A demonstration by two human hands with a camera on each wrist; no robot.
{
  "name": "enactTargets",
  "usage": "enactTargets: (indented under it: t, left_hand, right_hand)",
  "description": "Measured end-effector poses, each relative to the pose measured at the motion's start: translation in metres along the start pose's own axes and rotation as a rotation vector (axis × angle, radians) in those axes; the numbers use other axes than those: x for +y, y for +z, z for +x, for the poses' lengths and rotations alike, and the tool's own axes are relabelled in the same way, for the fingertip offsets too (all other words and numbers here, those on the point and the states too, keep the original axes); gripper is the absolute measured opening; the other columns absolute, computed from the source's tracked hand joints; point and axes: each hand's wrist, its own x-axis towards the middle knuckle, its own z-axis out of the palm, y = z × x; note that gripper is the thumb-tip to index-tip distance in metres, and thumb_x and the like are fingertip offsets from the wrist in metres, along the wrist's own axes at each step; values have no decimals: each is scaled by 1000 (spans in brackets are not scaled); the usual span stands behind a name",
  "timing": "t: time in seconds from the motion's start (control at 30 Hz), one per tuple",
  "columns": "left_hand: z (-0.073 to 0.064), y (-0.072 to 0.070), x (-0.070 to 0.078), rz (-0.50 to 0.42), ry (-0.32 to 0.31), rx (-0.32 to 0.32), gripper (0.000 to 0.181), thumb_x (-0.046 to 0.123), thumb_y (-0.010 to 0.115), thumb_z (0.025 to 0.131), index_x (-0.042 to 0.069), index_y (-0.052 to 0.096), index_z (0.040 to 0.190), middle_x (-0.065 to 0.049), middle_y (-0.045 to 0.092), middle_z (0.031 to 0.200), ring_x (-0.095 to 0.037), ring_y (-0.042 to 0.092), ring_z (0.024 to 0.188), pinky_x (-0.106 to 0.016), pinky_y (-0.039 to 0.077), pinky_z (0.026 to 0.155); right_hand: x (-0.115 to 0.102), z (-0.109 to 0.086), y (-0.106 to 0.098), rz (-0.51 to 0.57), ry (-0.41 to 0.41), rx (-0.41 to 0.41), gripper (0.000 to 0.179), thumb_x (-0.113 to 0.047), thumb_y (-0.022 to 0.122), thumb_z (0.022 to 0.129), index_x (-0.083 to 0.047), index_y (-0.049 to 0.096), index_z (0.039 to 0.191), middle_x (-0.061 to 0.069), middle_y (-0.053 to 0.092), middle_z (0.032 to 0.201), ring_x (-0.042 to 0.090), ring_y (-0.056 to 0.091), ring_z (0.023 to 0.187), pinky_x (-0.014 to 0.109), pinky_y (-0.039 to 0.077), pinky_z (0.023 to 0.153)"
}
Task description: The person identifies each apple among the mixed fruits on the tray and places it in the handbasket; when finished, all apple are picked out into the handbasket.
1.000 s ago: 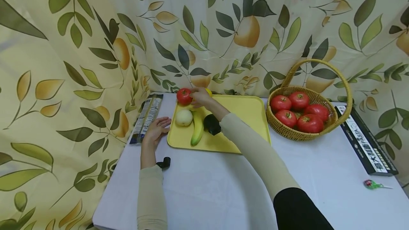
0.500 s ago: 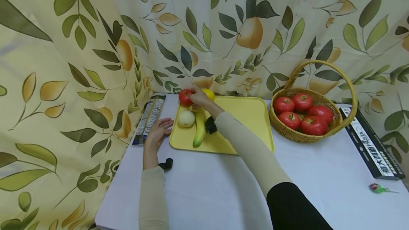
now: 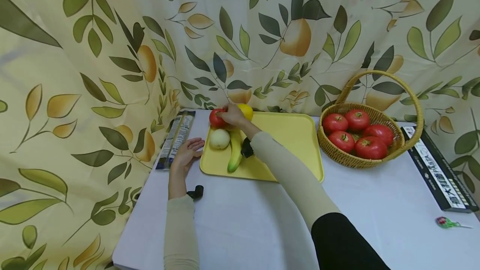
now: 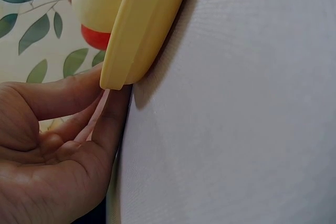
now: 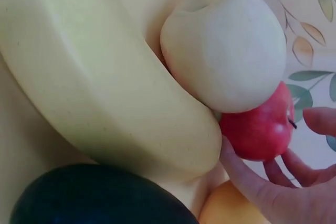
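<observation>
On a yellow tray (image 3: 292, 132), my right hand (image 3: 235, 116) holds a red apple (image 3: 216, 118) at the back left corner. Its fingertips lie against the apple's side in the right wrist view, one digit (image 5: 321, 121) standing apart. Beside the apple are a pale round fruit (image 5: 223, 45), a banana (image 3: 235, 153) and a yellow fruit (image 3: 246, 111). A dark green rounded object (image 5: 100, 198) appears at the right wrist view's bottom. My left hand (image 3: 185, 155) rests at the tray's left edge, fingers relaxed and touching the rim (image 4: 118, 66).
A wicker basket (image 3: 346, 159) with several red tomatoes (image 3: 371, 148) stands right of the tray. Past it lie a black pasta box (image 3: 442, 174) and a wrapped lollipop (image 3: 446, 222). A long printed packet (image 3: 176, 136) lies at left, against the patterned curtain (image 3: 262, 32).
My right hand has moved slightly left over the red apple, covering more of it and showing more of the yellow fruit. My left hand stays at the tray. The head view has shifted slightly.
</observation>
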Motion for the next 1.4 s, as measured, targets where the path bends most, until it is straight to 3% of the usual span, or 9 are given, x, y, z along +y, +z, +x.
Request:
enactTargets:
  t: [0.17, 0.4, 0.63, 0.93, 1.03, 1.23, 1.4]
  left_hand:
    - [-1, 0, 0, -3, -8, 6, 65, -19, 60, 93, 2, 46, 153, -17, 53, 153, -25, 53, 140, -22, 56, 88]
    - [0, 1, 1, 1, -12, 4, 66, -18, 61, 94, 3, 45, 154, -17, 51, 155, -24, 52, 141, -22, 55, 91]
    - [0, 3, 1, 3, -5, -1, 65, -18, 60, 94, 3, 45, 154, -17, 52, 154, -25, 52, 141, -24, 54, 94]
    - [-1, 2, 1, 10, -18, 11, 65, -17, 60, 94, 4, 45, 154, -16, 52, 154, -24, 52, 142, -26, 53, 99]
    - [-2, 2, 0, 20, -23, 1, 65, -17, 60, 95, 3, 44, 155, -16, 51, 155, -25, 51, 142, -25, 53, 99]
    - [-3, 1, 2, 17, -18, -13, 66, -18, 59, 95, 2, 43, 155, -17, 49, 156, -25, 49, 144, -25, 53, 99]
    - [-3, 1, 2, 20, -17, -12, 67, -18, 59, 95, 3, 41, 157, -17, 48, 158, -25, 48, 145, -26, 51, 103]
  right_hand:
    - [-2, -6, 3, 62, 85, -36, 37, -27, 70, 99, -1, 58, 123, 16, 61, 123, 29, 56, 111, 37, 53, 93]
    - [0, -8, 9, 44, 84, -36, 48, -27, 75, 95, -1, 59, 132, 17, 62, 131, 29, 58, 116, 37, 54, 93]
    - [-4, -12, 10, 2, 95, 30, 44, -23, 71, 94, -1, 63, 132, 18, 64, 130, 30, 58, 114, 37, 55, 93]
    - [-6, -16, 4, 29, 98, 108, 42, -20, 71, 94, -1, 64, 131, 17, 66, 129, 31, 58, 120, 39, 53, 102]
    - [-7, -21, -2, 40, 100, 114, 41, -21, 72, 95, -2, 64, 130, 18, 65, 127, 32, 59, 119, 40, 56, 98]
    - [-9, -25, -14, 85, 122, 117, 39, -19, 72, 96, -3, 66, 130, 16, 65, 129, 31, 61, 120, 40, 63, 76]
    - [-15, -31, -25, 158, 175, 100, 38, -18, 72, 96, -6, 65, 131, 16, 64, 128, 33, 64, 118, 47, 63, 74]
